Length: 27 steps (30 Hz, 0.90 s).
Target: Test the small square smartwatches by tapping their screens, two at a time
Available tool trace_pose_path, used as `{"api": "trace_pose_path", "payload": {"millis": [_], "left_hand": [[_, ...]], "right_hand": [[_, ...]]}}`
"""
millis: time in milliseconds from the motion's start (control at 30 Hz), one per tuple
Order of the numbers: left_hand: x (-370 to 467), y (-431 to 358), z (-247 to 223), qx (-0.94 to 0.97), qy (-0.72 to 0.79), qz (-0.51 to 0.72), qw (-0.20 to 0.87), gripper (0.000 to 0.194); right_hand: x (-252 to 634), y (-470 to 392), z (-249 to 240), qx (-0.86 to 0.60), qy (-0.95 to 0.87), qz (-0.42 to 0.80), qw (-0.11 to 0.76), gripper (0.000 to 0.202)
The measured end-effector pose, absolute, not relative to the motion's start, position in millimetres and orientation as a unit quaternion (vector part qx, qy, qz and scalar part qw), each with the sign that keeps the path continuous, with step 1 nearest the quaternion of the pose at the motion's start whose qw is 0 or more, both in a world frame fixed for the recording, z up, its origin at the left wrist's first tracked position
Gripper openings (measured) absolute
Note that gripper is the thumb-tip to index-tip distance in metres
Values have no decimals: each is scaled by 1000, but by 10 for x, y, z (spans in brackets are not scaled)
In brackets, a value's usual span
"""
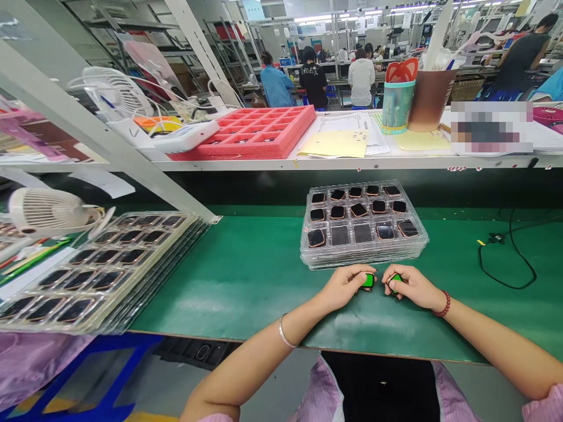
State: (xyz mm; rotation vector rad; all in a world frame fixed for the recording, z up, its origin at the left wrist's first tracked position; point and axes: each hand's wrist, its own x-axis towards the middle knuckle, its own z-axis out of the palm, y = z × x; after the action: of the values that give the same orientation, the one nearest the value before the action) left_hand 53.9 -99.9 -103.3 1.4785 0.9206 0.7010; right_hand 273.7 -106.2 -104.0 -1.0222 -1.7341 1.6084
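Close together over the green mat, just in front of a clear tray stack point(363, 258), are both hands. My left hand point(347, 285) has its fingers closed round a small square watch-like device point(368, 281) with a lit green screen. A second such device point(396, 283), also lit green, is gripped in my right hand point(411, 285), whose thumb partly covers its screen. The top tray holds several dark-screened square devices in its pockets; two pockets in the front row hold none.
Another tray stack point(105, 275) with dark devices lies on the left, by a small white fan point(48, 211). A black cable point(521, 284) lies at right. The shelf above bears a red tray point(264, 126), papers and cups. Several people sit far behind.
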Motion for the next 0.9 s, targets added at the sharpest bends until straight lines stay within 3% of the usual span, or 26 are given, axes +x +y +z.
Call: {"api": "trace_pose_path", "payload": {"millis": [133,300,500,667,900], "left_hand": [[558,-1005,-1029,622,387,315,604,31],[595,-1006,-1046,592,361,346,632,38],[568,-986,-1066,599,392,329,616,32],[577,-985,-1053,589,360,352,633,41],[558,-977,-1036,604,406,314,609,32]], "right_hand": [[2742,-1057,-1055,-378,-645,603,278,9],[2754,-1030,-1107,-350,-632,624,297,33],[2757,-1012,-1141,-350,-635,621,299,30],[2741,-1026,-1110,-353,-633,619,302,35],[2739,-1033,-1091,-355,-639,615,295,38]]}}
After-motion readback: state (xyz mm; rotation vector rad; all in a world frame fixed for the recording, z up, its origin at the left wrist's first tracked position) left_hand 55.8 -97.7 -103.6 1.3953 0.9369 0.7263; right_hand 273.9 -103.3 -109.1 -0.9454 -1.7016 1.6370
